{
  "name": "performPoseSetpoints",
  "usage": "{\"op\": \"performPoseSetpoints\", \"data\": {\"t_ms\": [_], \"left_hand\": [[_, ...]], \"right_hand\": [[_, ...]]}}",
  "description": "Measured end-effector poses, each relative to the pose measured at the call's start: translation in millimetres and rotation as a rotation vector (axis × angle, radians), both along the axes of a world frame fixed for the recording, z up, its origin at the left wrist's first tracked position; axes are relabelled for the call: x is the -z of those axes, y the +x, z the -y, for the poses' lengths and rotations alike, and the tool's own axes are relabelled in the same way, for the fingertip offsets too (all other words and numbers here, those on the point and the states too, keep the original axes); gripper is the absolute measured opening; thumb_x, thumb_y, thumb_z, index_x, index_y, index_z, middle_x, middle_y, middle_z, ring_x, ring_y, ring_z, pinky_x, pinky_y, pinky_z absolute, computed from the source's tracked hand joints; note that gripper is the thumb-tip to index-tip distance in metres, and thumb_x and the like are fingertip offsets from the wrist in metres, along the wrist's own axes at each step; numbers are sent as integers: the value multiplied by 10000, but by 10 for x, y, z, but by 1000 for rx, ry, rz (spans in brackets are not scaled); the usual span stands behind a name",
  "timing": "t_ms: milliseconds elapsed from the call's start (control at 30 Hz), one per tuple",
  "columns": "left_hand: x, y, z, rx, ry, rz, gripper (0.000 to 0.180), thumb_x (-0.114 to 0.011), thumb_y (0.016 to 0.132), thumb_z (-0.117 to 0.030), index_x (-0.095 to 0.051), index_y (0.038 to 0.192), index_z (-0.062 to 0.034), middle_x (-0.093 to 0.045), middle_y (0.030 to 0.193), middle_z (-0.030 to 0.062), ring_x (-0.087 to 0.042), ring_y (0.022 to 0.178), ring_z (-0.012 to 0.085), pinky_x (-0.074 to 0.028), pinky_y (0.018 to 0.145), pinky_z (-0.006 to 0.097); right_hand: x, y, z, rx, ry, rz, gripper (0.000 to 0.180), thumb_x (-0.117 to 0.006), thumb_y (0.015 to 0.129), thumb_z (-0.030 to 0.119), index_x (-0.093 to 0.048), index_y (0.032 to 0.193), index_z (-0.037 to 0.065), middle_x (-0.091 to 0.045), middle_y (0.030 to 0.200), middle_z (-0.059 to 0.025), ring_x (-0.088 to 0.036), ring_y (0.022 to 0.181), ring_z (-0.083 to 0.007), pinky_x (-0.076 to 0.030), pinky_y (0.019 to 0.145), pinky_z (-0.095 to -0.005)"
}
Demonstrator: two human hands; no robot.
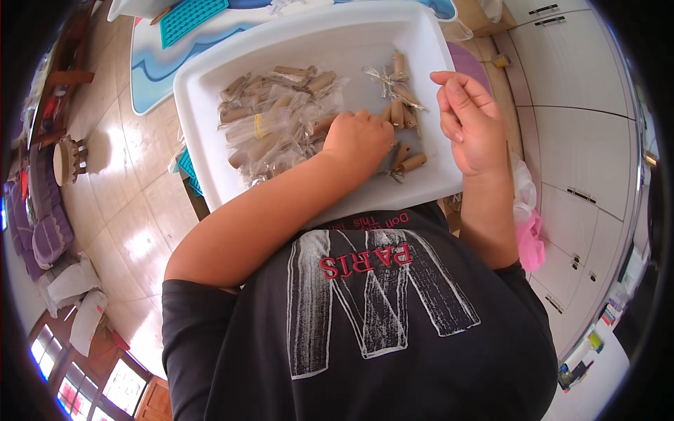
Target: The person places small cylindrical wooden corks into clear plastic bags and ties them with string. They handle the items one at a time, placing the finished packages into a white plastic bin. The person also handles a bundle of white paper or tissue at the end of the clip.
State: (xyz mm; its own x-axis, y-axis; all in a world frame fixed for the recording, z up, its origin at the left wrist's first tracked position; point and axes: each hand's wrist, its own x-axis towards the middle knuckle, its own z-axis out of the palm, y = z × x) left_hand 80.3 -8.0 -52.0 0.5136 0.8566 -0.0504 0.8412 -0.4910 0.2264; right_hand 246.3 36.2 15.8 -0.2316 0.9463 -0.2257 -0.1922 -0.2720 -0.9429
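A white plastic tub [309, 21] lies before me with small brown cylinders in it. My left hand [359, 142] reaches into its middle, knuckles up and fingers curled down. The back of the hand hides what those fingers hold, if anything. Close beside it are a brown cylinder [397, 114] on the right and a pile of cylinders in clear plastic wrappers [263, 144] on the left. Over the tub's right rim, my right hand [474, 123] is raised with fingers bent and drawn together. Anything between its fingertips is too small to make out.
Loose brown cylinders [411, 163] with shiny ties lie in the tub's right part. A yellow band [260, 126] circles one wrapped bundle. Beyond the tub are a blue-and-white table [151, 74] and a teal mould [189, 21]. White cabinets [579, 147] stand to the right.
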Motion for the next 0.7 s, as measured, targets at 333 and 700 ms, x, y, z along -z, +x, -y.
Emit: {"op": "performPoseSetpoints", "data": {"t_ms": [333, 700], "left_hand": [[-587, -383, 108, -250, -325, 797, 216, -625, 734, 1, -558, 937, -30, -583, 809, 91, -616, 810, 191, -497, 698, 295], [-593, -593, 375, -590, -763, 1549, 223, -584, 816, 46, -541, 1033, 14, -610, 967, 67, -577, 877, 111, -468, 779, 240]], "right_hand": [[183, -85, 149, -379, 395, 562, 279, -645, 778, 46, -607, 1050, -1, -578, 895, -29, -538, 787, -95, -433, 642, -214], [54, -337, 308, -326, 693, 542, 225, -677, 751, 100, -631, 955, 17, -592, 749, -90, -535, 624, -180, -427, 572, -286]]}}
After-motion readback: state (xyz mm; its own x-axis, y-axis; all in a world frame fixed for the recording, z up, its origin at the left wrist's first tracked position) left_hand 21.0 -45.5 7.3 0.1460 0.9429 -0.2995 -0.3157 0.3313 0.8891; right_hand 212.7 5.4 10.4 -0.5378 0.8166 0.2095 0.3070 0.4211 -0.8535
